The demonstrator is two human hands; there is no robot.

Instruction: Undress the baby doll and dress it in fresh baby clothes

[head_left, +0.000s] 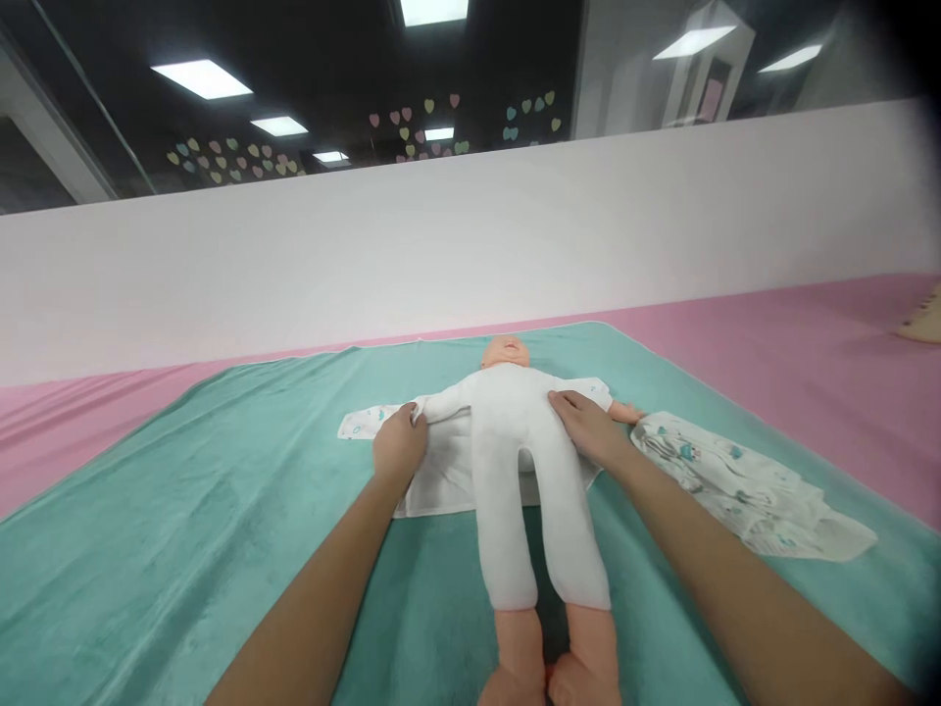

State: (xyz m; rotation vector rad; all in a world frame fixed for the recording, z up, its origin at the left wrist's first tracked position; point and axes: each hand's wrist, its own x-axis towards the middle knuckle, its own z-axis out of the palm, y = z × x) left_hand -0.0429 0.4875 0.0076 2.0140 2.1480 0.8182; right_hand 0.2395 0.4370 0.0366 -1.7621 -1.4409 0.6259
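A baby doll (507,407) with a white cloth body lies on its back, its head at the far end and its bare feet toward me. Under its torso is a spread white baby shirt (448,471), with printed sleeves out to both sides. My left hand (401,446) is closed around the end of the doll's arm on the left, by the sleeve; the doll's hand there is hidden. My right hand (592,428) lies on the right side of the doll's torso with fingers stretched out. The doll's other forearm pokes out beyond the right sleeve.
Right of the doll lies a crumpled printed baby garment (750,480). A teal blanket (183,520) covers much of the pink padded surface (794,343). Behind runs a low white wall (412,255) with dark glass above. A beige object (922,319) shows at the right edge.
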